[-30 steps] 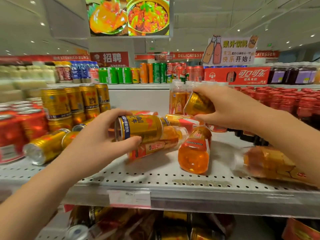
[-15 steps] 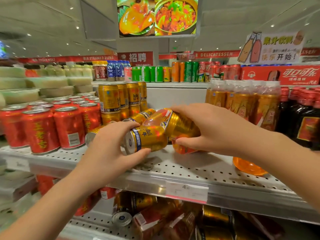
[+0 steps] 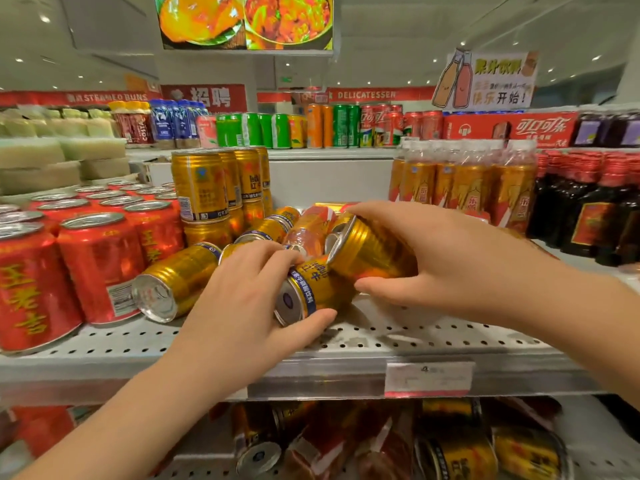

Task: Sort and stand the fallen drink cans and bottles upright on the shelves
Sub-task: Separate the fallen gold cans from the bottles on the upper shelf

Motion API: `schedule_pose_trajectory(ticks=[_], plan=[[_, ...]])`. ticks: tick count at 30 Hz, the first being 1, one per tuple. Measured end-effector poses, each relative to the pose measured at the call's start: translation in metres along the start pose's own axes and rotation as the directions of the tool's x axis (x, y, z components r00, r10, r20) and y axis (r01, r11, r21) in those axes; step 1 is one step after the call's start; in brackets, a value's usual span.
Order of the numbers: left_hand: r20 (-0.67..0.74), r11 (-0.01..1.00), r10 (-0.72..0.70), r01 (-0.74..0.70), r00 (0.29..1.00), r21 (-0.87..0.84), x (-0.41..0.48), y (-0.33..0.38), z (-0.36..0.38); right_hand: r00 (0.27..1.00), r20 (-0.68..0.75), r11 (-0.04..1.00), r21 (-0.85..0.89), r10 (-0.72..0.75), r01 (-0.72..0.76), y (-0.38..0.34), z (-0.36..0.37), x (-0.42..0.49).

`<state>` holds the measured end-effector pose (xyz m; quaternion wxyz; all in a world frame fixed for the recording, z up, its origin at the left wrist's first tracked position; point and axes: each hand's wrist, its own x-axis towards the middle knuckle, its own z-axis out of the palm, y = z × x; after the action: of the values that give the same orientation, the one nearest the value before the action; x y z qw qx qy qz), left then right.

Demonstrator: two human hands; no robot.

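Observation:
My left hand [image 3: 242, 306] grips a gold can [image 3: 308, 292] lying on its side, base toward me, on the perforated shelf [image 3: 415, 337]. My right hand [image 3: 446, 261] grips a second gold can [image 3: 367, 251], tilted with its top up-left, just above the first and touching it. Another gold can [image 3: 176, 282] lies fallen to the left. Behind the hands lie more fallen gold cans [image 3: 266, 230] and a fallen orange-drink bottle [image 3: 311, 226]. Upright gold cans [image 3: 204, 185] stand stacked behind.
Red cans [image 3: 97, 258] stand upright at the left. Upright orange-drink bottles [image 3: 464, 181] and dark red-capped bottles [image 3: 595, 209] fill the right. A price tag [image 3: 427, 379] hangs on the shelf edge. The lower shelf holds several fallen cans [image 3: 453, 452] and bottles.
Both hands have carried their gold cans leftward along the shelf, toward the stacked gold cans. The two cans have come together and now sit low on the shelf.

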<state>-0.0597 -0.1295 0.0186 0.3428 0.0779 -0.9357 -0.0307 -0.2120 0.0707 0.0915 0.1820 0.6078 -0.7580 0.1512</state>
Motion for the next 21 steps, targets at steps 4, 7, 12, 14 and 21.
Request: schedule_pose_trajectory(ticks=[4, 7, 12, 14, 21], plan=[[0.007, 0.999, 0.035, -0.035, 0.999, 0.006, -0.001, -0.006, 0.002, 0.997, 0.072, 1.0, -0.003, 0.026, -0.026, 0.002, 0.0, -0.02], [0.042, 0.997, 0.071, -0.07, 0.997, -0.038, -0.003, -0.015, 0.001, 0.99, 0.139, 0.999, -0.04, 0.014, -0.009, 0.001, 0.004, -0.036], [0.045, 0.993, 0.071, -0.067, 0.996, -0.093, -0.006, -0.022, 0.003, 0.991, 0.126, 0.996, -0.091, 0.037, -0.026, 0.0, 0.008, -0.04], [0.04, 0.993, 0.073, -0.069, 0.997, -0.096, -0.006, -0.021, 0.003, 0.99, 0.127, 0.992, -0.117, 0.065, -0.05, 0.001, 0.012, -0.04], [0.027, 0.993, 0.055, -0.052, 0.998, -0.104, -0.007, -0.013, 0.0, 0.993, 0.107, 0.99, -0.138, 0.046, -0.031, 0.013, 0.017, -0.046]])
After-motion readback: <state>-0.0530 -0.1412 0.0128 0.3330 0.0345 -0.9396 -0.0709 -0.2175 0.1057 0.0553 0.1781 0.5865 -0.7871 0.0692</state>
